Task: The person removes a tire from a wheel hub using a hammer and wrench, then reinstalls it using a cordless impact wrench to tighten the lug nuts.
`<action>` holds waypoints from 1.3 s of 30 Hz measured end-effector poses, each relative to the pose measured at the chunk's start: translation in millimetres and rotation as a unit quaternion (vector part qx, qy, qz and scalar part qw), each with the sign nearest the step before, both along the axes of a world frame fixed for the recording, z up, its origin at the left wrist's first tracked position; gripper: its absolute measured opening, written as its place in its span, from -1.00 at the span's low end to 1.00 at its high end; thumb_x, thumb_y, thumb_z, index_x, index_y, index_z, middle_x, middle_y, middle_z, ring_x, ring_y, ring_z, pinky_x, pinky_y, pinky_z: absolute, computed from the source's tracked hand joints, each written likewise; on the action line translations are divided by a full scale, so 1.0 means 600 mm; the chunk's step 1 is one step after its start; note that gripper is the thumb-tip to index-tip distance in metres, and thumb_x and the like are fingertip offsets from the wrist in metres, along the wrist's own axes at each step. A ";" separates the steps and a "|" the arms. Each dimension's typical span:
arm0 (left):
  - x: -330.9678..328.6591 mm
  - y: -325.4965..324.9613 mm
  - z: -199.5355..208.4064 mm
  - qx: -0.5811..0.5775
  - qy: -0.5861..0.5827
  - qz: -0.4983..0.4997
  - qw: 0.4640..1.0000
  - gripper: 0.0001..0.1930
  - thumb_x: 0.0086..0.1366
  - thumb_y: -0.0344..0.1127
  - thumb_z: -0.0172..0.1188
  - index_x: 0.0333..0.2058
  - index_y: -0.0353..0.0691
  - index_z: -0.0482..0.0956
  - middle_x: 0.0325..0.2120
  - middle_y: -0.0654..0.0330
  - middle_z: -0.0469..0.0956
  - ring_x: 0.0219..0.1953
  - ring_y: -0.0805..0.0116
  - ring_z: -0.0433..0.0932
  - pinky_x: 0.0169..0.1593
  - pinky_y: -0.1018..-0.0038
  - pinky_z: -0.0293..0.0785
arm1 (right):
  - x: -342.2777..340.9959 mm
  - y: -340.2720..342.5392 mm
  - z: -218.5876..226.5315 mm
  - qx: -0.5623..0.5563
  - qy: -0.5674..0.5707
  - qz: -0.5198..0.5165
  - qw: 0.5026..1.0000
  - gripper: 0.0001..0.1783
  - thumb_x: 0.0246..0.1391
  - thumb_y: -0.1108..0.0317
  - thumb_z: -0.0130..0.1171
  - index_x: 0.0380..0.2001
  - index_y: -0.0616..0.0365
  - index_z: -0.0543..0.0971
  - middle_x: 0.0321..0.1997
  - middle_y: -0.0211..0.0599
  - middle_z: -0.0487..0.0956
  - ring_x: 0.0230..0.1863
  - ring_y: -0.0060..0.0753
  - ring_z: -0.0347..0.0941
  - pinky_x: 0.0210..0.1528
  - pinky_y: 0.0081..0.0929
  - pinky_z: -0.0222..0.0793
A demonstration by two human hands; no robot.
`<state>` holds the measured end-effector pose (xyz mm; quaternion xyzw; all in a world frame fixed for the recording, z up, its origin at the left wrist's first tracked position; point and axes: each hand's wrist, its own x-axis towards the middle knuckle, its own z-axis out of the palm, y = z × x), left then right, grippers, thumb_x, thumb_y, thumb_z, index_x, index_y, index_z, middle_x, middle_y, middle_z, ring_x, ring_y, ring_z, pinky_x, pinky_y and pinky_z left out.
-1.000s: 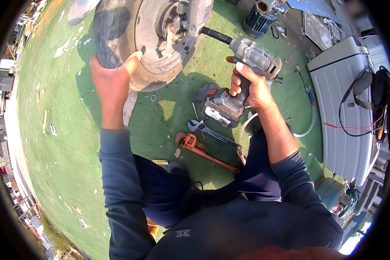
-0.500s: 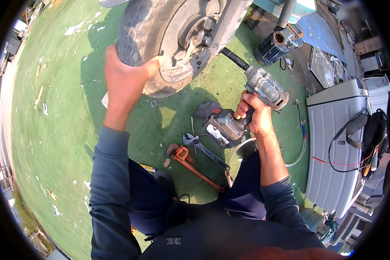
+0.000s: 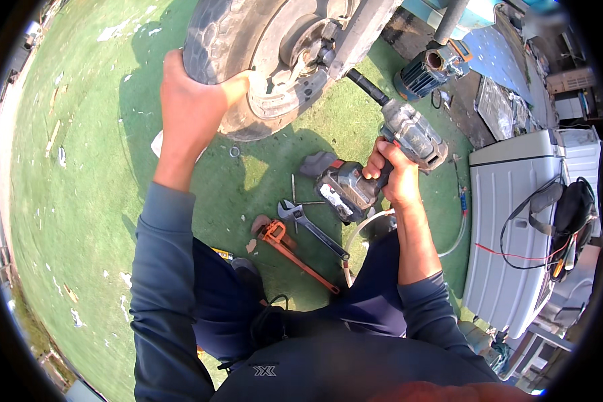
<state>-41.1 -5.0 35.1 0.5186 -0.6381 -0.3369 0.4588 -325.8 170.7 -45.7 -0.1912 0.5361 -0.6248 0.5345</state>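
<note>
My left hand (image 3: pixel 195 107) grips the near side of a worn wheel (image 3: pixel 211 47), its thumb over the tyre's edge by the rim. In my right hand (image 3: pixel 398 173) is a grey cordless impact wrench (image 3: pixel 409 127), held by its handle with the battery toward the left. Its long black socket (image 3: pixel 367 86) points up and left, with the tip at the metal arm (image 3: pixel 362 40) beside the wheel; whether it sits on a nut there is hidden. An adjustable wrench (image 3: pixel 315 231) and an orange pipe wrench (image 3: pixel 295 258) lie on the green ground between my legs.
A metal ring (image 3: pixel 234 152) lies below the tyre. Beyond the impact wrench stands a blue electric motor (image 3: pixel 419 75). On the right is a large grey box (image 3: pixel 509 221) with cables and a black pouch (image 3: pixel 576 208). A pale hose (image 3: pixel 355 234) curves past my right leg.
The wheel and both hands keep nearly the same hold. My left hand sits slightly higher in the picture, while the ground tools appear shifted a little to the left and up.
</note>
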 end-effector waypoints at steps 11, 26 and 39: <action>0.006 -0.008 -0.014 -0.005 0.014 0.002 1.000 -0.29 -0.05 -0.26 0.63 0.00 -0.50 0.44 -0.14 -0.12 0.70 -0.11 0.18 0.70 0.01 0.35 0.59 | 0.000 0.001 0.001 0.002 0.006 -0.002 1.000 -0.87 0.25 0.35 0.18 -0.27 0.17 0.47 -0.55 -0.36 0.35 -0.60 -0.41 0.27 -0.47 -0.32 0.32; 0.001 -0.004 -0.013 -0.019 -0.029 0.017 0.999 -0.25 -0.06 -0.22 0.65 -0.02 -0.53 0.43 -0.19 -0.19 0.71 -0.17 0.08 0.74 -0.04 0.31 0.62 | 0.007 0.002 0.012 -0.023 -0.024 -0.003 0.999 -0.70 0.24 0.43 0.19 0.01 0.28 0.53 -0.51 -0.30 0.42 -0.61 -0.38 0.33 -0.49 -0.31 0.36; 0.001 -0.005 -0.015 -0.026 -0.001 0.003 1.000 -0.28 -0.01 -0.26 0.62 -0.01 -0.56 0.41 -0.18 -0.16 0.70 -0.16 0.17 0.72 -0.05 0.33 0.62 | -0.007 0.004 0.007 -0.005 0.006 0.025 1.000 -0.71 0.21 0.45 0.20 -0.02 0.32 0.53 -0.50 -0.30 0.43 -0.57 -0.39 0.35 -0.42 -0.32 0.38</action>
